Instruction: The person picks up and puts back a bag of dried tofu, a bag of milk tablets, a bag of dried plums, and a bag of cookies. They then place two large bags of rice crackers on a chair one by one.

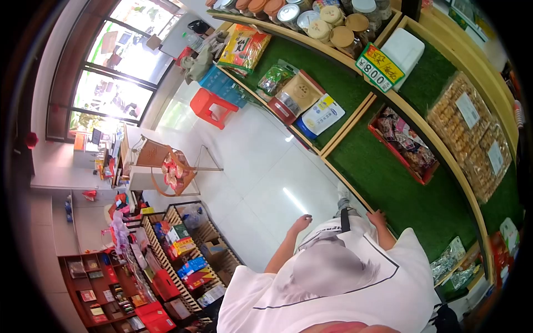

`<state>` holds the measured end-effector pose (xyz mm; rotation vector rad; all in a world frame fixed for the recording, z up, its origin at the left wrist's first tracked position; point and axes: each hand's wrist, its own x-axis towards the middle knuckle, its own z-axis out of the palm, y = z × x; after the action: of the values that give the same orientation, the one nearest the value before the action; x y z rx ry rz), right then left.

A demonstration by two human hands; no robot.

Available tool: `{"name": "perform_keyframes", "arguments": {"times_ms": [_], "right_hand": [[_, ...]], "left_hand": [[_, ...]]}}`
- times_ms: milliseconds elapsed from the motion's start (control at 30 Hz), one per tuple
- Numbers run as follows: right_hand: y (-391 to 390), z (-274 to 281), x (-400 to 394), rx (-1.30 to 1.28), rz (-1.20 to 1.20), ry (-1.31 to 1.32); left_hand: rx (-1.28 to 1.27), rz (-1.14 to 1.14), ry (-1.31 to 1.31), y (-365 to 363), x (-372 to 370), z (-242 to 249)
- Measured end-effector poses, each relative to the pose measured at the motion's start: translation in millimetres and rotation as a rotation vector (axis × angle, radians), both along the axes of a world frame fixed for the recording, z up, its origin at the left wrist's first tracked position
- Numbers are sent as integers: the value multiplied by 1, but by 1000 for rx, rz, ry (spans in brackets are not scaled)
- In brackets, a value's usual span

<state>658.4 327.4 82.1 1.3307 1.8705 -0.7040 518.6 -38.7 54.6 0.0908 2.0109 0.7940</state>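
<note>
My left hand (301, 222) hangs over the tiled floor, its fingers loosely curled, and I see nothing in it. At the wooden edge of the green-lined display shelf (444, 216), my right hand (377, 218) touches the rim with its fingers apart. On that shelf, further up, lies a red open box (404, 145) of small wrapped snacks. The shelf section beyond the divider bears a white pack with a blue end (322, 115), a brown box (297, 95) and a green bag (275, 79).
Jars with lids (319, 28) line the upper tier, near a price sign (380, 66) and packs of golden snacks (463, 114). A red stool (212, 107) stands on the floor. To the left are a basket (176, 173) on a stand and slatted racks (183, 261) of goods.
</note>
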Motion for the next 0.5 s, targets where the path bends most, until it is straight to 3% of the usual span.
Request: {"name": "perform_keyframes", "arguments": {"times_ms": [133,233,267,333,400,500], "right_hand": [[22,-47,-13,-114,138,-3],[36,-52,-41,-183,96,104],[37,-64,-47,-156,79,178],[47,-62,-80,-472,-189,259],[35,-39,-115,-503,-712,483],[27,-22,-174,-508,-861,671]], "left_hand": [[-57,120,110,-1,-88,-13],[-61,232,92,27,-145,3],[-48,164,178,36,-159,5],[107,103,406,53,-186,-11],[130,143,456,80,-221,-9],[237,12,688,118,-287,7]]}}
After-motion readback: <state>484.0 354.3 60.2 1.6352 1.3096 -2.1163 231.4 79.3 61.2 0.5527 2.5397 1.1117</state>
